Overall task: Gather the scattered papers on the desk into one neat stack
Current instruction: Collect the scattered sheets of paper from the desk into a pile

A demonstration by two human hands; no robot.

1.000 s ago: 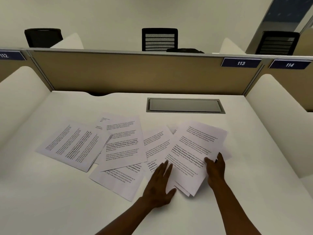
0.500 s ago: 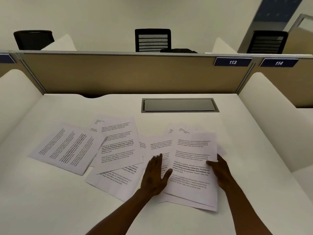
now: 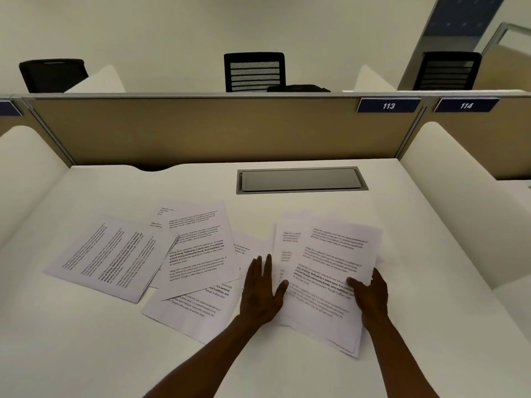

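Printed white papers lie spread over the white desk point(image 3: 86, 354). On the right, a loose pile of sheets point(image 3: 330, 271) lies fanned and slightly askew. My right hand point(image 3: 370, 297) grips the pile's right edge, thumb on top of the top sheet. My left hand point(image 3: 263, 291) lies flat with fingers spread against the pile's left side, on a sheet beneath. To the left lie a tilted sheet point(image 3: 110, 255), an overlapping upright sheet point(image 3: 198, 248) and another sheet point(image 3: 195, 311) partly under it.
A grey cable flap point(image 3: 301, 180) is set into the desk behind the papers. A tan partition point(image 3: 201, 130) closes the back, and white side dividers point(image 3: 459, 191) flank the desk. Black chairs point(image 3: 254, 71) stand beyond the partition.
The right-hand pile has turned from leaning right to nearly upright and shifted toward me. My right hand moved to its right edge; my left hand slid up along its left side.
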